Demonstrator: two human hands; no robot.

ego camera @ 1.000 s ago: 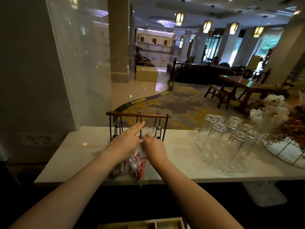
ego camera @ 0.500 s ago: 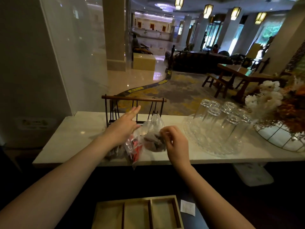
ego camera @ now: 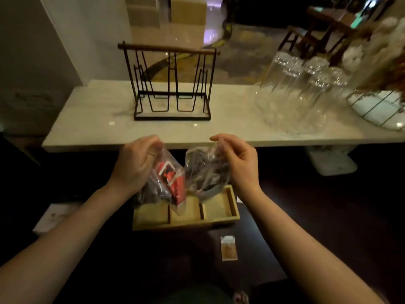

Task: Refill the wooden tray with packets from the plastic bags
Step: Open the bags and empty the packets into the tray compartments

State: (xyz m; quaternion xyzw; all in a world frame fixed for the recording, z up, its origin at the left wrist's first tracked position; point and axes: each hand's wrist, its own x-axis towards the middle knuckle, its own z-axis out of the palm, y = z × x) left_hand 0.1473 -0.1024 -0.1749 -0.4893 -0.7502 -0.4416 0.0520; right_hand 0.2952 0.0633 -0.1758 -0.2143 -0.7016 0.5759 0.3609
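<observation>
A wooden tray (ego camera: pixel 219 219) with three empty-looking compartments sits on a dark lower surface in front of me. My left hand (ego camera: pixel 135 163) grips the top of a clear plastic bag (ego camera: pixel 168 183) holding red and dark packets. It hangs over the tray's left and middle compartments. My right hand (ego camera: pixel 238 163) pinches the top of a second clear bag (ego camera: pixel 207 174) of dark packets. That one dangles above the tray's right side. A single loose packet (ego camera: pixel 228 248) lies on the dark surface just in front of the tray.
A black wire rack (ego camera: pixel 172 84) with a wooden top bar stands on the white marble counter (ego camera: pixel 92 115) beyond the hands. Upturned glasses on a glass tray (ego camera: pixel 300 93) stand right of it, then a flower basket (ego camera: pixel 381 91). A white object (ego camera: pixel 57 216) lies lower left.
Both hands pulled the bags off the marble counter toward me and down over the wooden tray. The view tilted downward, bringing the whole tray into sight.
</observation>
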